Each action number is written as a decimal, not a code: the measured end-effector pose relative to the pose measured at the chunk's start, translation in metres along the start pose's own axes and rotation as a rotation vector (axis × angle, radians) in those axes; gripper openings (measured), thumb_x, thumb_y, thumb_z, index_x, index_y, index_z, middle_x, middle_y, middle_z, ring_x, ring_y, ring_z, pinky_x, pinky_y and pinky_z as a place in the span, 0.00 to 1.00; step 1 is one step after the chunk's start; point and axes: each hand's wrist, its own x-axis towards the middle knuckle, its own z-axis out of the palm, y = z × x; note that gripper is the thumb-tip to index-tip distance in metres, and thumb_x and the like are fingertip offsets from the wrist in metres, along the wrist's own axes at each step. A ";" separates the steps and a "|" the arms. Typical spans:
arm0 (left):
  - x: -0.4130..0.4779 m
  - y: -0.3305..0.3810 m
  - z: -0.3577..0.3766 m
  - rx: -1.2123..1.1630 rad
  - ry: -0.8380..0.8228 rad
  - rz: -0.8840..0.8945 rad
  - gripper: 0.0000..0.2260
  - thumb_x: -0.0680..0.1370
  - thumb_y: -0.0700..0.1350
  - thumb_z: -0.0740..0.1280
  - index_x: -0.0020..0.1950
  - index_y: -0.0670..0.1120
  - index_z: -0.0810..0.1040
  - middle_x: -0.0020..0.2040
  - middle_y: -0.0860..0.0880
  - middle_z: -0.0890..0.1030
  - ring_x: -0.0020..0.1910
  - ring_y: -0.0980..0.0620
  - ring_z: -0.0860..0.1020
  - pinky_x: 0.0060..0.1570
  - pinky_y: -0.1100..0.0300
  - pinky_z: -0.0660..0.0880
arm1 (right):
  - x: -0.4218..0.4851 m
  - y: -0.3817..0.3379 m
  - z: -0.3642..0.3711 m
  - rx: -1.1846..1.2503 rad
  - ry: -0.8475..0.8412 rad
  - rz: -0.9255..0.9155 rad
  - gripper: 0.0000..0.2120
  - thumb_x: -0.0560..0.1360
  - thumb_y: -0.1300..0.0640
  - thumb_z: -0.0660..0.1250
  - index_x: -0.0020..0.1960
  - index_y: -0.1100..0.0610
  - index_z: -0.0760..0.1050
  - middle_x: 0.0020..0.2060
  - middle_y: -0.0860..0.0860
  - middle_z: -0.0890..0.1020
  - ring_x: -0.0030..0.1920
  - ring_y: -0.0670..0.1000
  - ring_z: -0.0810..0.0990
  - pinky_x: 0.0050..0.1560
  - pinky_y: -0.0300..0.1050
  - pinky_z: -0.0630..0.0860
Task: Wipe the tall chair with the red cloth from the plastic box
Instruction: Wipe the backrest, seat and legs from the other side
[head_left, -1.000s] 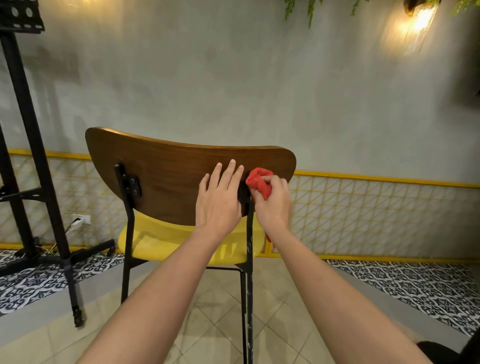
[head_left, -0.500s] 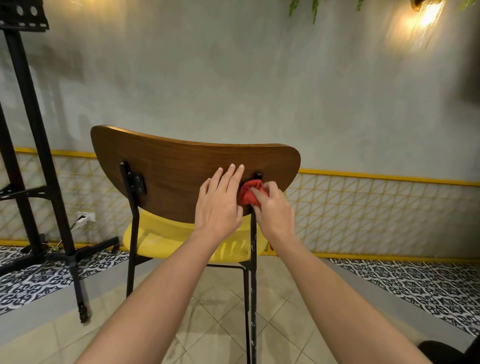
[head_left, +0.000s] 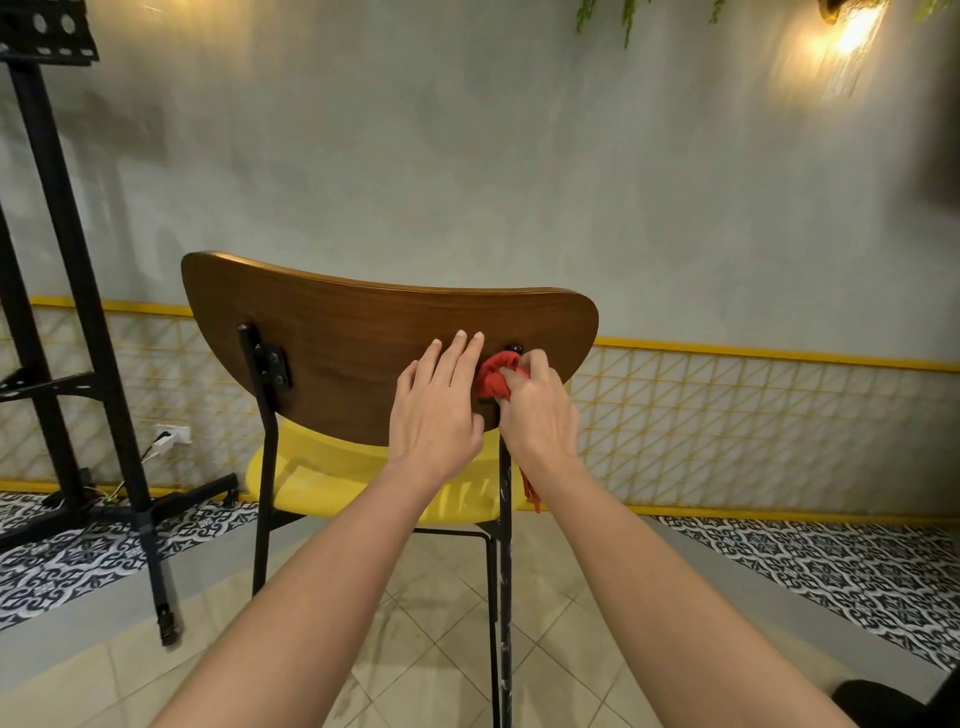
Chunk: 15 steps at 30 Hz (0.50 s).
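Tall chair (head_left: 332, 353) faces away toward the wall, backrest's long axis left-right. Left hand (head_left: 434, 415) flat, fingers straight on backrest's rear. Right hand (head_left: 540, 415) grips bunched red cloth (head_left: 494, 376) against the right upright, tail hanging down.

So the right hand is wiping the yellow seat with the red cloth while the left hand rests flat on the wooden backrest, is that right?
Not the yellow seat. In the head view the right hand holds the red cloth against the back of the wooden backrest, beside its right black post. The left hand does rest flat on the backrest.
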 end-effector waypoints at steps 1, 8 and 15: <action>0.000 0.000 0.000 0.001 -0.005 0.000 0.35 0.75 0.46 0.65 0.78 0.50 0.50 0.78 0.49 0.56 0.76 0.48 0.54 0.72 0.52 0.55 | 0.003 -0.001 -0.002 0.011 0.027 -0.015 0.17 0.77 0.58 0.64 0.66 0.55 0.71 0.60 0.52 0.69 0.54 0.52 0.72 0.46 0.46 0.76; -0.001 0.001 0.003 0.016 -0.012 -0.021 0.36 0.75 0.45 0.64 0.78 0.51 0.48 0.78 0.50 0.54 0.77 0.48 0.53 0.72 0.52 0.55 | -0.002 0.011 0.005 -0.093 0.036 -0.089 0.16 0.73 0.62 0.69 0.60 0.54 0.77 0.57 0.53 0.72 0.49 0.53 0.74 0.34 0.45 0.75; -0.003 0.002 0.006 -0.017 -0.023 -0.007 0.34 0.76 0.46 0.63 0.78 0.51 0.48 0.78 0.50 0.54 0.77 0.49 0.52 0.72 0.53 0.55 | -0.017 0.018 0.023 -0.038 0.022 -0.052 0.16 0.76 0.58 0.66 0.63 0.52 0.74 0.58 0.51 0.73 0.52 0.53 0.74 0.36 0.46 0.76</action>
